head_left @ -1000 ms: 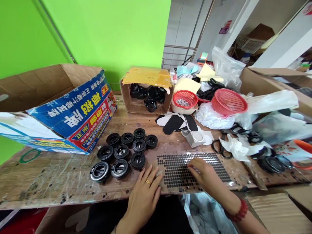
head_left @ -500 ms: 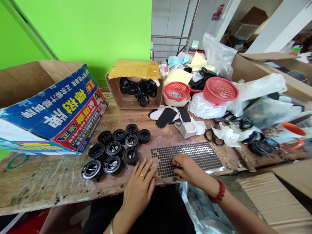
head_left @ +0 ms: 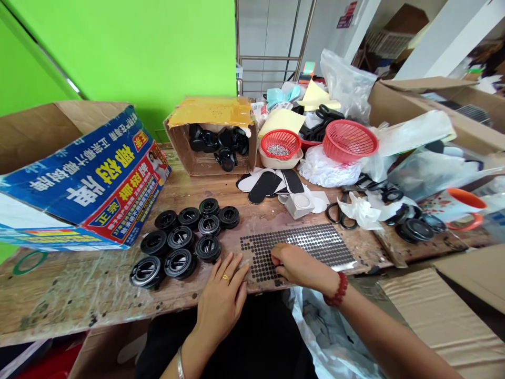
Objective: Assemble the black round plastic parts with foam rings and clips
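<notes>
A sheet of small black round stickers (head_left: 315, 245) lies flat at the front of the table, some of its left corner bare. My right hand (head_left: 295, 266) is over its left half, fingers curled and thumb drawn in against them. Whatever is between those fingertips is hidden. My left hand (head_left: 221, 295) rests flat on the table's front edge, fingers stretched out, just left of the sheet. Beyond its fingertips sits a group of several round black parts (head_left: 180, 263), each with a slotted disc on top.
At left stands a large blue carton (head_left: 79, 184). A small cardboard box (head_left: 179, 152) on its side holds black parts. Behind the sheet are black and white oval pads (head_left: 264, 187), scissors (head_left: 341, 218), red baskets (head_left: 349, 141) and an orange-rimmed mug (head_left: 453, 205).
The view has shifted slightly. My right hand has closed its thumb and fingers together over the sheet. My left hand stays flat in the same place.
</notes>
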